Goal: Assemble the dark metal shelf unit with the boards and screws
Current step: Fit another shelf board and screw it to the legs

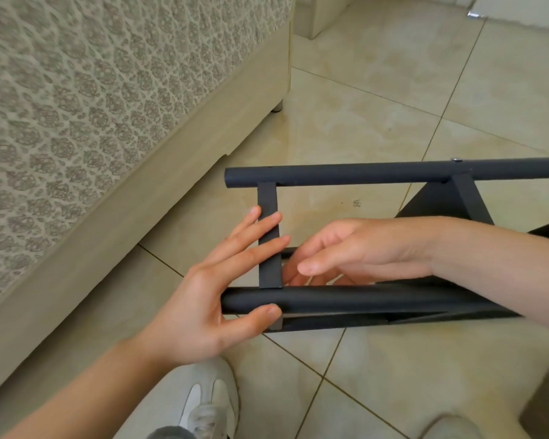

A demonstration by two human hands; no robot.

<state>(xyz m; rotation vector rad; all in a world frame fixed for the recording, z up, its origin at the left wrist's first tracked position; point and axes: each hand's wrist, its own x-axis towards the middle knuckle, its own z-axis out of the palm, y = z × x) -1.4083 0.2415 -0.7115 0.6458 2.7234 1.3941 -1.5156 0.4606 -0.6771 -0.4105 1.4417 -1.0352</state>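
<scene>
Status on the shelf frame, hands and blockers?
Left hand open, fingers flat on crossbar, thumb on near tube. Right hand reaching between tubes, nothing visibly held. Frame on its side on floor. No blockers seen.

The left hand (210, 299) reaches in from the lower left on a bare forearm, palm open, fingers straight and spread, thumb stretched forward. The right hand (355, 248) comes across from the right, fingers loosely bent and pointing left
</scene>
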